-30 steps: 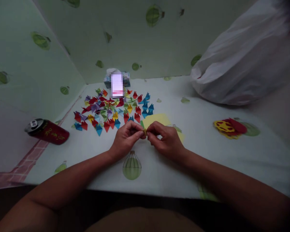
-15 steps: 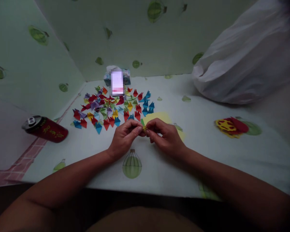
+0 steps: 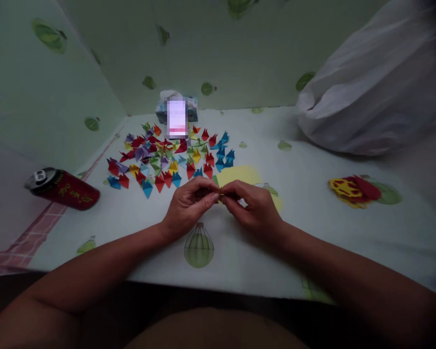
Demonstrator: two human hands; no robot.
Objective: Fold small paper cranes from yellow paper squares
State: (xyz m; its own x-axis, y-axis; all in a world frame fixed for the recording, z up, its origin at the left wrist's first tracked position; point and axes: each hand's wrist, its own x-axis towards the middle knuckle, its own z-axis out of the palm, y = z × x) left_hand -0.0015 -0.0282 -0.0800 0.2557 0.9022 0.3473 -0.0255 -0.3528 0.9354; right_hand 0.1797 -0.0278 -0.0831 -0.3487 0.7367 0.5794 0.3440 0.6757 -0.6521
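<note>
At centre frame, on the bench (image 3: 240,261), we find the left hand (image 3: 189,206) and right hand (image 3: 254,208) meeting, their fingers (image 3: 209,198) pinched together on a small yellow paper piece (image 3: 221,196), mostly hidden between them. Compared with a second ago, the hands sit closer together and the piece shows less; we judge the fold is being pressed tighter. The yellow sheet (image 3: 240,174) lies flat just behind the hands. The pile of folded paper pieces (image 3: 167,155) spreads toward the upper left. The red can (image 3: 63,189) at left bears gold characters, too small to read. The blurred box (image 3: 177,116) behind the pile shows nothing legible.
</note>
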